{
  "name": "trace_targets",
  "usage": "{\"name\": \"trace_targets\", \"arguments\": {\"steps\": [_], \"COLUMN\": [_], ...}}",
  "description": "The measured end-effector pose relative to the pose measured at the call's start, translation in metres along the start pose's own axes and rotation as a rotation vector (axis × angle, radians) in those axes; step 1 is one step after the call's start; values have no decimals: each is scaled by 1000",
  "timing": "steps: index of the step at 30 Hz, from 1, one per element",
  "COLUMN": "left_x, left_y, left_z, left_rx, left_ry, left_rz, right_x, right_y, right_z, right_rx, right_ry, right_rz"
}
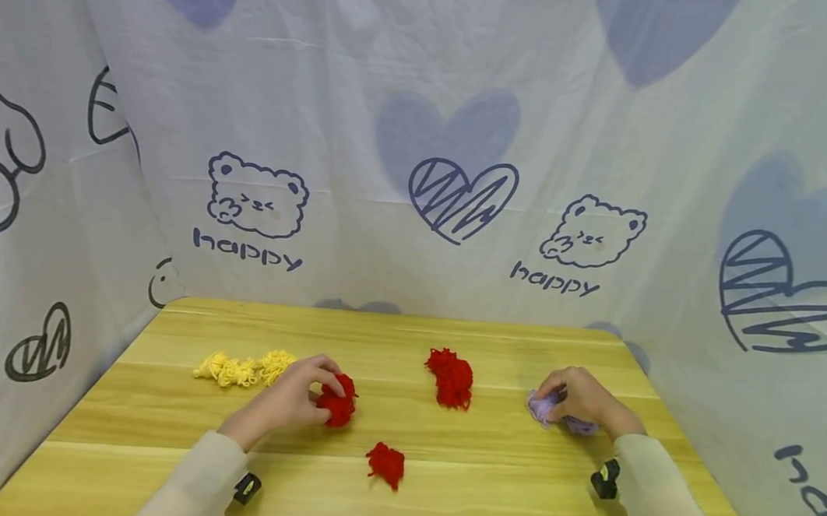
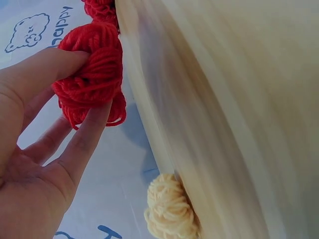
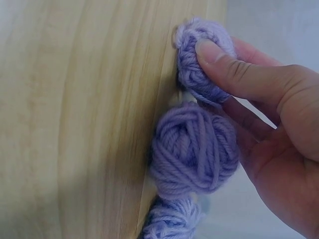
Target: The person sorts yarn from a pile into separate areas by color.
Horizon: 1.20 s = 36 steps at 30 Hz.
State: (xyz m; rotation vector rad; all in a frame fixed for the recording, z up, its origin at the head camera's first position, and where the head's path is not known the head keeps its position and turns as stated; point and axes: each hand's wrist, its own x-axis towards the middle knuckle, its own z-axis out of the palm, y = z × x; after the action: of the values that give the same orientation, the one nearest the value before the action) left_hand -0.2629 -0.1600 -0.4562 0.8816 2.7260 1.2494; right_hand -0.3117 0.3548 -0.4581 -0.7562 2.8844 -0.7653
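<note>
My left hand (image 1: 292, 398) grips a small red yarn ball (image 1: 338, 408) left of the table's middle. In the left wrist view the thumb and fingers pinch that ball from both sides; whether it touches the table, I cannot tell. Over on the right, my right hand (image 1: 584, 397) pinches a lilac yarn ball (image 3: 192, 69) between thumb and fingers. Close beside it in the right wrist view lie a second lilac ball (image 3: 197, 149) and a paler lilac one (image 3: 172, 219). Those lilac balls are partly hidden by the hand in the head view.
Red yarn balls (image 1: 451, 379) lie clustered at the table's centre back. A single red yarn piece (image 1: 386, 465) sits nearer the front. Yellow yarn balls (image 1: 235, 370) form a row at the left. Printed cloth (image 1: 357, 271) hangs behind and beside the wooden table (image 1: 499, 496).
</note>
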Motion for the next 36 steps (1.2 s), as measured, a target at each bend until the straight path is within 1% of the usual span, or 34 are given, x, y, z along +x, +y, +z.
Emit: {"name": "trace_targets", "arguments": {"steps": [5, 12, 15, 23, 30, 36], "left_x": [-10, -22, -27, -44, -60, -72], "left_y": [-3, -8, -9, -13, -18, -20], "left_z": [-5, -13, -18, -30, -41, -49], "left_rx": [12, -6, 3, 45, 33, 49], "left_ry": [15, 30, 37, 63, 70, 77], "left_rz": [-1, -2, -11, -22, -46, -61], "right_x": [0, 0, 0, 0, 0, 0], "right_y": [0, 2, 2, 2, 1, 2], "right_z": [1, 1, 2, 2, 2, 3], "right_rx": [-2, -4, -5, -16, -6, -6], "right_ry": [5, 22, 28, 30, 18, 17], "right_rz": [-1, -10, 3, -27, -17, -13]}}
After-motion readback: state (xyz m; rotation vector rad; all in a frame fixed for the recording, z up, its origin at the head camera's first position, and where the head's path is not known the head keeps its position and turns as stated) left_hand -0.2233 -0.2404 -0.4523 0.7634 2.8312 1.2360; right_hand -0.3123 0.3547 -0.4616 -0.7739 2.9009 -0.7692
